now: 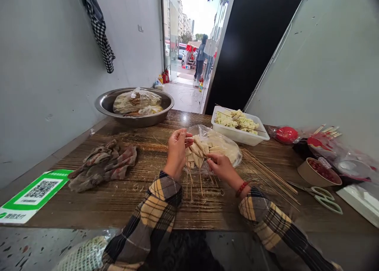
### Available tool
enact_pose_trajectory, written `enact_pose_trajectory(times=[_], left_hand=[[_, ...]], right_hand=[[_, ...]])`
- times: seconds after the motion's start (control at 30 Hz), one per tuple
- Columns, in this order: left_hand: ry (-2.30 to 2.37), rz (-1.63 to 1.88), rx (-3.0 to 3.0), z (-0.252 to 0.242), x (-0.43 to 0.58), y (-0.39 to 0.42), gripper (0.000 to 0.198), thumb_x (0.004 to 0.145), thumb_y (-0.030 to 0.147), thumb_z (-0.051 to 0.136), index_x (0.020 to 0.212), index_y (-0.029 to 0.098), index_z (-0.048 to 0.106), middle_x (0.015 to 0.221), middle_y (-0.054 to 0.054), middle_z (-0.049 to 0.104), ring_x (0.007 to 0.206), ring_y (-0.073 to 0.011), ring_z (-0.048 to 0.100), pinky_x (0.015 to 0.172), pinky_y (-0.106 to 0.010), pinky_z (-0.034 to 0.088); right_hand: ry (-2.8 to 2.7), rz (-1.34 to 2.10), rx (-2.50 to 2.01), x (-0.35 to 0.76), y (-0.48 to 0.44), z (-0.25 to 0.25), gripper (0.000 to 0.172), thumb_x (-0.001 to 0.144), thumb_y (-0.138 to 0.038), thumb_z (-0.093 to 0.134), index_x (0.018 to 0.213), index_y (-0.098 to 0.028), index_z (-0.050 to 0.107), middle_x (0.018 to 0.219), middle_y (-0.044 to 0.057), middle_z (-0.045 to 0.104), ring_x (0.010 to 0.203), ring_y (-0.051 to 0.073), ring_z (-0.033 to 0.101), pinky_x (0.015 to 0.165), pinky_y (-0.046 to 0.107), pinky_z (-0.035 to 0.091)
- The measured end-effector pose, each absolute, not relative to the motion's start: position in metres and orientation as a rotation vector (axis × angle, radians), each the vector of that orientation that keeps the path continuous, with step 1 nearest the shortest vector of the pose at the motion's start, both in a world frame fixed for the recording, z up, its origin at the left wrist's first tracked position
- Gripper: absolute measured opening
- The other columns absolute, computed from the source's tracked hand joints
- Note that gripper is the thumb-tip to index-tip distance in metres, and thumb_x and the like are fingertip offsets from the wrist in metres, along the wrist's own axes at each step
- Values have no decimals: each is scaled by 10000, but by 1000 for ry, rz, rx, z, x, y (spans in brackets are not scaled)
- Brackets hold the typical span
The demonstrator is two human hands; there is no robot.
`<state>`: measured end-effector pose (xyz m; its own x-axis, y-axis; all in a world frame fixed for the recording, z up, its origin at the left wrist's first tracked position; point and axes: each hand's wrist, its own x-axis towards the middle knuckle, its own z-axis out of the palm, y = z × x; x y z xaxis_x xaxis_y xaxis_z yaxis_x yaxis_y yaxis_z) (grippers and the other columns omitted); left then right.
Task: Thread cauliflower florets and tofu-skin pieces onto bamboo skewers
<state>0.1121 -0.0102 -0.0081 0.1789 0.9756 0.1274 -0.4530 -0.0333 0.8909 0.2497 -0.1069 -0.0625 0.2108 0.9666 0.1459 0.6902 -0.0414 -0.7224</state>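
Note:
My left hand (177, 150) is raised over the near left side of a pile of pale, flat food strips (195, 150), its fingers loosely bent and apart, with nothing visible in them. At the pile's right side, my right hand (220, 167) is closed in a pinch; what lies between the fingertips is too small to make out. Some strips are threaded on thin wooden skewers (201, 184) whose ends point toward me. Behind and to the right, more strips lie in a clear plastic bag (229, 146). Loose bare skewers (266, 170) lie right of my right hand.
A metal basin (102, 105) with bagged skewers stands back left. Cauliflower skewers fill a white tub (237, 136). A crumpled cloth (103, 164) and a green QR card (37, 194) lie left. Scissors (325, 200) and a paper bowl (308, 174) are right on the wooden table (133, 207).

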Motion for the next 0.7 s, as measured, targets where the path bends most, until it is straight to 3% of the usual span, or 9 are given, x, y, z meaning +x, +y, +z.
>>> enact_pose_trajectory(times=[0.2,0.43,0.7], left_hand=[[688,1183,1180,-11,117,-12,287,724,396,643,867,157,573,713,4,632,547,-82,578,550,-205,442],[698,1103,1549,-23,124,-11,257,780,380,592,900,154,622,793,-33,659,664,-127,615,620,-250,484],[648,1010,2261,-27,127,-17,203,865,231,465,940,180,647,947,-64,685,878,-188,622,737,-304,488]], right_hand=[[-1611,362,-1860,237,-87,-57,279,856,-195,531,1071,-145,702,833,90,739,795,197,666,707,248,433],[-1726,267,-1835,261,-99,-44,267,927,-269,471,927,-182,723,809,51,731,771,158,656,704,225,428],[-1649,71,-1905,300,-91,-35,333,928,-138,399,1176,-119,621,1158,106,668,1076,162,598,926,255,436]])
